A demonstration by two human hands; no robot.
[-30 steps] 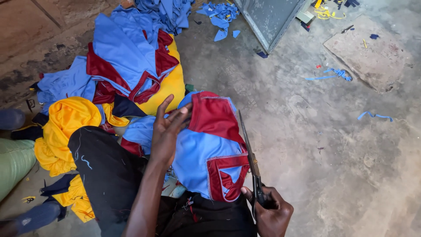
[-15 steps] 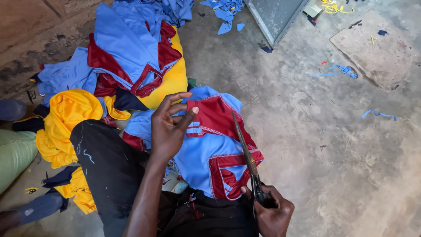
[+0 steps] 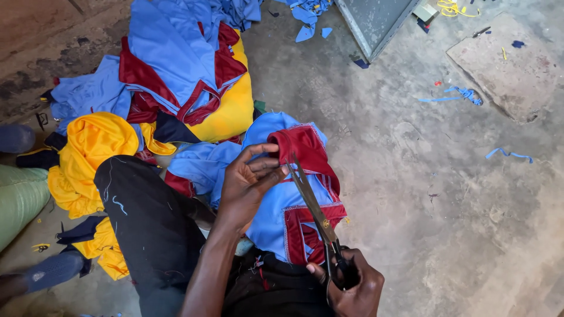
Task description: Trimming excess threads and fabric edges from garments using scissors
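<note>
So the right hand (image 3: 348, 282) has its grip clenched on the scissors (image 3: 314, 206), blades running up-left toward the maroon cuff (image 3: 305, 147) of the blue garment (image 3: 276, 211) on the lap. Left hand (image 3: 249, 185) pinches that cuff just beside the tips.

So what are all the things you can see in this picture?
blue and dark red garment: one, on the person's lap, centre
scissors: one pair, dark metal, tips at the garment's red edge
pile of clothes: one heap, blue, dark red and yellow, upper left
yellow cloth: one bundle, left of the lap
green sack: one, far left edge
blue scraps: several, scattered on the grey floor at right and top
grey metal panel: one, top centre
black trousers: one leg visible, lower left
left hand: pinching the garment's red edge
right hand: gripping the scissors' handles, bottom
</note>
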